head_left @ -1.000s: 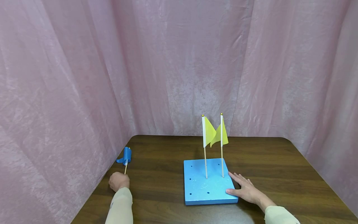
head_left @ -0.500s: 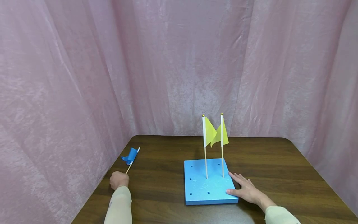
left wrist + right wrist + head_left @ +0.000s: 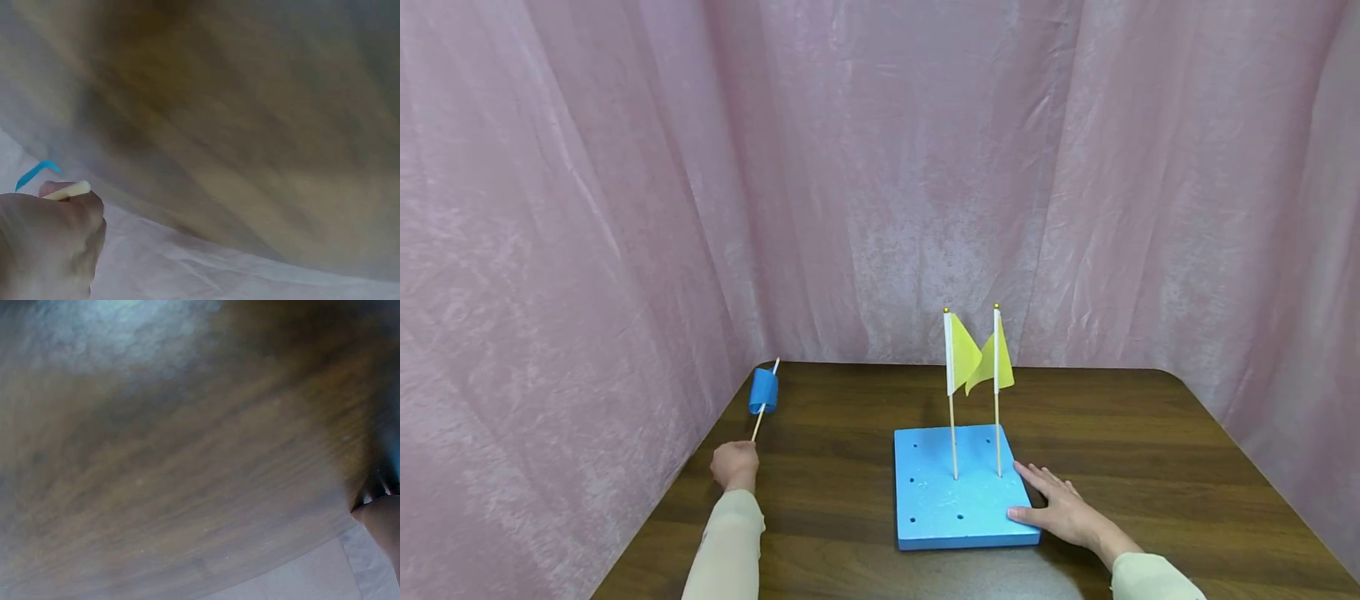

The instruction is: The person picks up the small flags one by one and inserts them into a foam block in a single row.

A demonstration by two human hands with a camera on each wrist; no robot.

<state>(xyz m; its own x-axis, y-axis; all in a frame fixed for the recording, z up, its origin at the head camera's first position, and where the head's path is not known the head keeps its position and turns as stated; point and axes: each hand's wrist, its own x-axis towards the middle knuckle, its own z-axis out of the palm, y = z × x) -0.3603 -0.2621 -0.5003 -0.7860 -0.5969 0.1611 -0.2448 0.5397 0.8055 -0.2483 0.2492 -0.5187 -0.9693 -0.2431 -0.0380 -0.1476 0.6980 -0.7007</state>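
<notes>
My left hand (image 3: 735,465) grips the lower part of a small blue flag's (image 3: 763,392) wooden stick, at the left side of the table. The flag's cloth is curled round the stick, which leans up and away from me. In the left wrist view, the cut end of the stick (image 3: 76,190) pokes out of my curled fingers, with a strip of blue cloth behind. My right hand (image 3: 1060,507) rests with spread fingers on the right edge of a light blue square board (image 3: 932,500). Two yellow flags (image 3: 964,354) stand upright in holes of the board.
Several small holes (image 3: 912,480) dot the board's top. The dark brown wooden table (image 3: 827,500) has rounded far corners. Pink curtains (image 3: 895,183) hang behind it and along both sides.
My left hand has lifted the blue flag and moved slightly right and away from me, its stick swinging to lean rightward. My right hand and the board have stayed put.
</notes>
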